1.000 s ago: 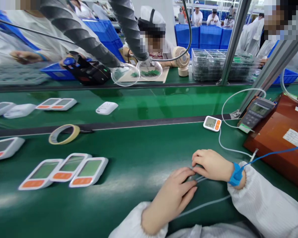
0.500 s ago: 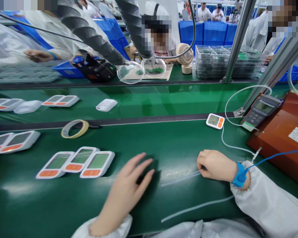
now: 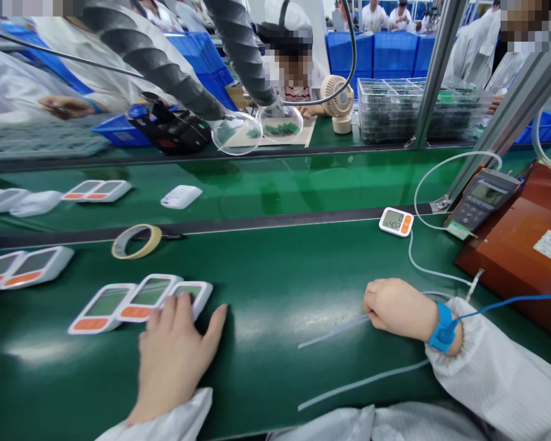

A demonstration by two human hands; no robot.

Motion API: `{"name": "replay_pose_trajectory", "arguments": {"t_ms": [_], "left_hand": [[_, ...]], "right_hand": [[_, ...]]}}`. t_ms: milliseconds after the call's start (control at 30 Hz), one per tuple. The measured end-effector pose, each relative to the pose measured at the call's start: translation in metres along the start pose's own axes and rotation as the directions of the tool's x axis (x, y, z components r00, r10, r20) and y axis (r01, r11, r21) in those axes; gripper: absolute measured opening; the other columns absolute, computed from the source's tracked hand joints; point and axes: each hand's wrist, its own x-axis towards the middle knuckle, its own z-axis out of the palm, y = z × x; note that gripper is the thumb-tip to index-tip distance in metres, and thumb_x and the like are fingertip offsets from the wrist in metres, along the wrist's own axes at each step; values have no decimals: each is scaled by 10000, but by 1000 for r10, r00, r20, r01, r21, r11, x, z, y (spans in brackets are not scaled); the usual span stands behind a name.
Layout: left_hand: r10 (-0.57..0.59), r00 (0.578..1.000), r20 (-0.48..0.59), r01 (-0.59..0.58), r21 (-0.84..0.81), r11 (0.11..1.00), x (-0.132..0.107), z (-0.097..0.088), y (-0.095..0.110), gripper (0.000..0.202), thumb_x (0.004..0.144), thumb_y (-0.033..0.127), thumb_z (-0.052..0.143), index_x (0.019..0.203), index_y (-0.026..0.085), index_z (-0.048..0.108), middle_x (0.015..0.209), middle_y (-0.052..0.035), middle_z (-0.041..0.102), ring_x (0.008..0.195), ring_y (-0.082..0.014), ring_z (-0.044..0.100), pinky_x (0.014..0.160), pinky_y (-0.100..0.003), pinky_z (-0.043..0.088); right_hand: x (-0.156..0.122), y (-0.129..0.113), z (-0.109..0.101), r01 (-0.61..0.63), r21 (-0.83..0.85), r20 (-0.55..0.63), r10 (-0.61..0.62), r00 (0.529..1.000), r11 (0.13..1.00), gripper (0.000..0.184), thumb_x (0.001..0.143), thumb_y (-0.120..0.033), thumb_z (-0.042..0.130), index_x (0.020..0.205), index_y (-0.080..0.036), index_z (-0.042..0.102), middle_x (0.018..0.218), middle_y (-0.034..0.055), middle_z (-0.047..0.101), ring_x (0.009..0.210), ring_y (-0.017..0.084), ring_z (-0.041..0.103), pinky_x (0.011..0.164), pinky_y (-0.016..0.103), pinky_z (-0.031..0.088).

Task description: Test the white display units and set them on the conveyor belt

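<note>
Here, left hand (image 3: 174, 343) lies flat and open on the nearest monitor (image 3: 190, 293) to grip it, while right hand (image 3: 395, 306) pinches the clear tube (image 3: 335, 331), keeping it ready.

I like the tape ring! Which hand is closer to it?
Left. The left hand lies on a monitor just below the tape ring; the right hand holds a tube far across the belt.

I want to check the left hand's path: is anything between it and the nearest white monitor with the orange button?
Nothing visible stands between them. The left hand already lies flat on the nearest white monitor with green screen and orange button, the right-most of three side by side on the green belt. The right hand pinches a clear thin tube apart from them.
</note>
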Motion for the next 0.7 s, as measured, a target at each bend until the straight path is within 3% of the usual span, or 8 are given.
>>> {"name": "replay_pose_trajectory", "arguments": {"t_ms": [133,233,267,367,500,567,633,700], "left_hand": [[130,991,-36,-134,-155,979,-7,3,8,559,866,514,437,1300,174,530,1344,-173,573,1311,-380,472,1103,-536,370],[171,984,-45,-177,-185,967,-4,1,25,551,870,527,454,1270,165,567,1313,-203,563,1254,-386,505,1097,-526,359],[169,985,-35,-173,-165,971,-1,-1,31,585,875,541,434,1284,143,563,1318,-226,545,1259,-408,488,1086,-545,356],[126,990,63,-118,-118,986,14,-6,46,693,868,596,412,1332,97,539,1232,-260,569,1206,-467,493,998,-601,384],[69,966,251,51,-442,895,31,-18,76,728,753,676,572,1278,174,606,953,-129,651,981,-365,602,868,-487,477],[41,919,391,273,-711,648,33,-23,105,716,760,684,586,1278,191,607,899,-86,660,882,-289,633,772,-396,512],[109,853,510,482,-851,208,31,-23,142,743,772,676,608,1336,196,555,936,-73,675,813,-231,656,700,-332,528],[164,829,534,556,-817,-151,27,-16,179,708,817,666,573,1339,189,545,955,-71,678,759,-194,665,673,-307,540]], "right_hand": [[3,-1,0,-237,-83,-174,220,960,968,119,935,-129,574,832,-159,627,852,61,601,789,207,576,669,335,425],[6,0,3,-385,-68,-238,359,902,921,76,930,-129,595,874,-148,642,862,79,611,817,231,576,693,347,448],[7,0,5,-385,-46,-249,362,898,922,44,917,-147,630,954,-141,651,907,88,623,849,243,576,712,353,462],[11,3,13,-295,60,-314,298,901,954,362,875,-198,719,1211,-142,596,1108,113,628,988,276,559,792,380,497],[20,9,24,-275,252,-378,355,855,928,53,875,-123,685,885,-151,641,955,90,655,914,266,579,798,391,510],[22,13,26,-294,304,-397,401,826,906,115,891,-103,646,801,-162,604,858,71,646,839,244,593,780,378,514],[21,18,25,-299,347,-417,432,800,889,96,929,-115,596,848,-167,590,826,50,646,790,215,615,745,345,522],[18,22,22,-292,397,-437,459,774,870,77,973,-125,519,966,-167,584,833,34,658,757,183,639,714,308,531]]}}
